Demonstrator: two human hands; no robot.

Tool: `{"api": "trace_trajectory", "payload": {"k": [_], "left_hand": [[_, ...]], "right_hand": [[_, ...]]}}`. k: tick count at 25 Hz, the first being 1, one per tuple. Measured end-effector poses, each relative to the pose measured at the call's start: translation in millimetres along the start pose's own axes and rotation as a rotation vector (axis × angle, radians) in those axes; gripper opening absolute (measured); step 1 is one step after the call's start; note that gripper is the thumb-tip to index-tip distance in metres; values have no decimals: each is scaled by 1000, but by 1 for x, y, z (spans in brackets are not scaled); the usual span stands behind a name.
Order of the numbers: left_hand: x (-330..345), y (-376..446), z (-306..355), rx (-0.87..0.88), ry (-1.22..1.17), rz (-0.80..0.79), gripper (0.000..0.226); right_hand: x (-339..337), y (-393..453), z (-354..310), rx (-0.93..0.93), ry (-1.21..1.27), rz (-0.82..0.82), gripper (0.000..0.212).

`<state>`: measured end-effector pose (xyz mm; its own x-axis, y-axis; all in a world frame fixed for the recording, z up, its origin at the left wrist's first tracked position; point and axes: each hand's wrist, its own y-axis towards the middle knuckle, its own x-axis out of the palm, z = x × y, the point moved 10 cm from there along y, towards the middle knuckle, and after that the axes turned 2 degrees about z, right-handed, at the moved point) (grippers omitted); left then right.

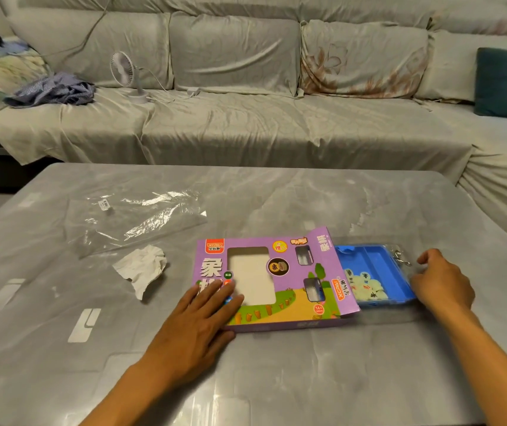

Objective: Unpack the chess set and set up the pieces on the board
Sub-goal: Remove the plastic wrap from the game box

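The purple chess-set box [277,281] is pressed flat by the straight fingers of the left hand [198,321], while the blue tray [375,262] of pale pieces [369,287], part-way out of the open end, is apparently gripped by the curled right hand [442,281]. Pieces could be spilled if the tray were tilted. A glossy grey table [246,379] is used, with a covered sofa [246,124] behind.
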<state>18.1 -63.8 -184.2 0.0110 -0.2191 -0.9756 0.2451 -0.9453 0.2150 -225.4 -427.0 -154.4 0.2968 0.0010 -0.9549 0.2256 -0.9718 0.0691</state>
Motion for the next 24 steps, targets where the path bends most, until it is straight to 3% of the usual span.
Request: {"api": "trace_trajectory", "payload": {"k": [6, 10, 15, 21, 24], "left_hand": [[10, 40, -31, -105, 74, 2, 55], [25, 101, -46, -153, 74, -115, 60], [36, 165, -71, -230, 142, -139, 56], [28, 191, -83, -419, 219, -25, 52], [18, 191, -81, -441, 134, 58, 47]], "right_hand": [[-22, 12, 55, 135, -43, -7, 34], [-22, 16, 57, 128, -13, 13, 30], [-17, 25, 57, 112, -12, 19, 30], [-6, 25, 34, 9, 26, -8, 28], [-1, 17, 17, -53, 59, -53, 25]]}}
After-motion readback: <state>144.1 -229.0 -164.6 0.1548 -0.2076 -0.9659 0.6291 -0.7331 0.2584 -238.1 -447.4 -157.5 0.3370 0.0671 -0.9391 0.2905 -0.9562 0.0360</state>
